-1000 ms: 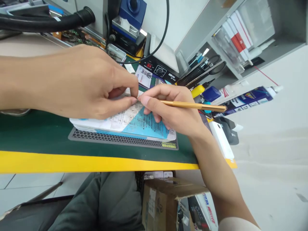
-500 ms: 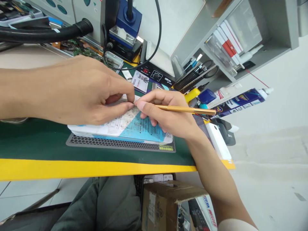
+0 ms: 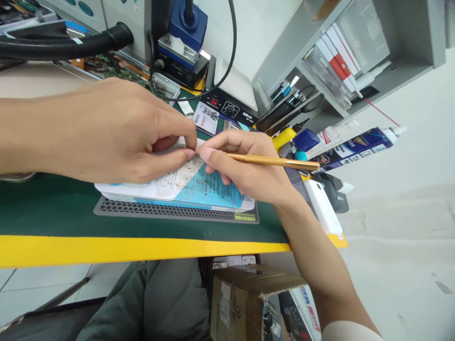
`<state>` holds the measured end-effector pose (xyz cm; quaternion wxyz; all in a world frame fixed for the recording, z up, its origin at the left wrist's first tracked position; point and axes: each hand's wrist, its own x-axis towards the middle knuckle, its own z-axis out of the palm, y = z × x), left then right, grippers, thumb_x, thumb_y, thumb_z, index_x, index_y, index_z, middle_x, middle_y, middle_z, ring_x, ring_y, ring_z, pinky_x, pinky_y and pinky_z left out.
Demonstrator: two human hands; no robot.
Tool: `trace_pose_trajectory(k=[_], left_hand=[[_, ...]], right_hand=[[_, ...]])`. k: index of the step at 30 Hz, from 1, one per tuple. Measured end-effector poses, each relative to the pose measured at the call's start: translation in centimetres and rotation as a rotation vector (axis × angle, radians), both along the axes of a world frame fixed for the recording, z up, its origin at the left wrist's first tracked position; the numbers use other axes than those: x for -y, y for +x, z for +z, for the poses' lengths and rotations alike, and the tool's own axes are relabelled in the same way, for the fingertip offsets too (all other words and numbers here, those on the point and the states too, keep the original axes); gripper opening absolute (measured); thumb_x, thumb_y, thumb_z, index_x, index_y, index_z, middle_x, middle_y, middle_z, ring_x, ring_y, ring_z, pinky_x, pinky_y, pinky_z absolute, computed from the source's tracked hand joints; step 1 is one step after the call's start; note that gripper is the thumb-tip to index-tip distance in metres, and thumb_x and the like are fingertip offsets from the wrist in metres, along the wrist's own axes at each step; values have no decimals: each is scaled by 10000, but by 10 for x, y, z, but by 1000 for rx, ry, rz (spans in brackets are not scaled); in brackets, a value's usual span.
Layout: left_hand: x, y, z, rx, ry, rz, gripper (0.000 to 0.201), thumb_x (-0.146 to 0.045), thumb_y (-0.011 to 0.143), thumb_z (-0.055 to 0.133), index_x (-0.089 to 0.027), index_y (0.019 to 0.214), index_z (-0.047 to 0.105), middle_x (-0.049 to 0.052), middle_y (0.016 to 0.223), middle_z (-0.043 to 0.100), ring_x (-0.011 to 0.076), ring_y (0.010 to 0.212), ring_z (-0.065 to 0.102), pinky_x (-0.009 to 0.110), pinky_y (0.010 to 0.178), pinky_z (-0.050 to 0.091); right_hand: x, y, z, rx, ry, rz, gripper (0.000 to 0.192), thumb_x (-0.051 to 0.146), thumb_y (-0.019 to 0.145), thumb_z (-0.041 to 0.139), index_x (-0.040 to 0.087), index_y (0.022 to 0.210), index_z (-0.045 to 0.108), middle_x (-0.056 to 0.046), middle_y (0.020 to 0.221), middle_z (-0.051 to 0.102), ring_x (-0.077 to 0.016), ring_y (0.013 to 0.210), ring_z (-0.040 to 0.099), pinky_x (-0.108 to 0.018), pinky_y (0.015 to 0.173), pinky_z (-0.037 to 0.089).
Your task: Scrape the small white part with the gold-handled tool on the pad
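My right hand is closed round a slim gold pen-shaped tool, its back end pointing right. The tool's working tip is hidden by my fingers, so I cannot tell its kind. Thumb and index finger of my left hand are pinched close to the right fingertips; whatever they hold is too small or covered to make out. Beneath both hands lies a stack of white and blue printed sheets or booklets, smudged with dark marks. A grey honeycomb-patterned mat shows under the stack's front edge.
The green worktop ends in a yellow front edge. Behind stand a black device with a dial and a blue tool holder. A black hose runs at left. A spray can lies right; an open cardboard box stands below.
The view has shifted very slightly. Both hands keep nearly the same pose, fingertips still together over the stack, and the gold tool has barely moved.
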<state>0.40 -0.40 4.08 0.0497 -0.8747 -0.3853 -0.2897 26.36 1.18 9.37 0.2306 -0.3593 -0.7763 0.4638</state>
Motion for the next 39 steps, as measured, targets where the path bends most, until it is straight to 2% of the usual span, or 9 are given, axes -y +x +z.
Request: trace_pose_trajectory(k=[7, 11, 15, 18, 21, 24, 27, 30, 39], left_hand=[[-2, -3, -2, -7, 40, -22, 694, -683, 1163, 344, -233, 826, 751, -63, 624, 471, 47, 528, 410, 278, 635, 263], [-7, -7, -5, -40, 28, -18, 667, -688, 1153, 386, -245, 856, 787, -61, 625, 512, 57, 526, 471, 279, 629, 268], [-9, -7, -6, -82, -51, 68, 775, -787, 1119, 309, -280, 944, 867, -51, 668, 507, 76, 564, 520, 315, 693, 387], [-10, -6, -5, -102, -112, 102, 824, -839, 1092, 281, -280, 966, 873, -49, 694, 491, 96, 622, 597, 400, 819, 516], [-10, -6, -5, -106, -172, 128, 846, -871, 1059, 271, -280, 960, 869, -39, 710, 497, 153, 720, 703, 482, 894, 559], [-10, -7, -5, -104, -137, 112, 837, -854, 1077, 273, -289, 973, 882, -48, 701, 486, 117, 661, 636, 445, 880, 516], [-9, -7, -5, -55, 10, 33, 665, -740, 1137, 376, -319, 943, 853, -72, 638, 505, 83, 543, 523, 333, 711, 383], [-10, -6, -6, 0, 81, -30, 512, -636, 1138, 464, -332, 927, 817, -85, 596, 543, 88, 506, 520, 321, 604, 301], [-12, -10, -8, -3, 88, -48, 533, -673, 1146, 452, -330, 973, 822, -85, 577, 523, 94, 521, 469, 340, 664, 291]], right_hand=[[3, 2, -4, 89, 101, -17, 340, 570, 1006, 978, 249, 988, 864, -40, 838, 787, -188, 714, 642, -309, 566, 482], [1, 5, -4, 94, 109, 9, 324, 574, 973, 1001, 276, 1001, 878, -48, 865, 804, -217, 743, 663, -342, 589, 520], [0, 6, -3, 118, 122, 2, 325, 586, 978, 992, 280, 1013, 885, -54, 877, 814, -231, 762, 681, -358, 595, 531], [-1, 7, -4, 105, 124, 19, 282, 539, 986, 998, 282, 1021, 888, -47, 880, 817, -222, 761, 683, -352, 596, 519], [-1, 9, -6, 77, 131, 24, 225, 489, 1025, 971, 278, 1035, 895, -39, 879, 815, -206, 749, 675, -347, 596, 503], [0, 9, -5, 76, 132, 20, 194, 464, 1041, 957, 278, 1044, 900, -36, 883, 815, -200, 754, 673, -341, 598, 495], [2, 6, -3, 118, 120, -7, 230, 496, 1025, 964, 277, 1030, 894, -44, 896, 823, -215, 778, 686, -342, 597, 506], [5, 4, 0, 135, 114, -45, 262, 536, 1016, 962, 283, 1015, 891, -44, 884, 820, -226, 780, 688, -351, 596, 518], [2, 1, -2, 121, 93, -44, 329, 586, 981, 985, 277, 983, 872, -47, 861, 803, -224, 779, 688, -340, 572, 489]])
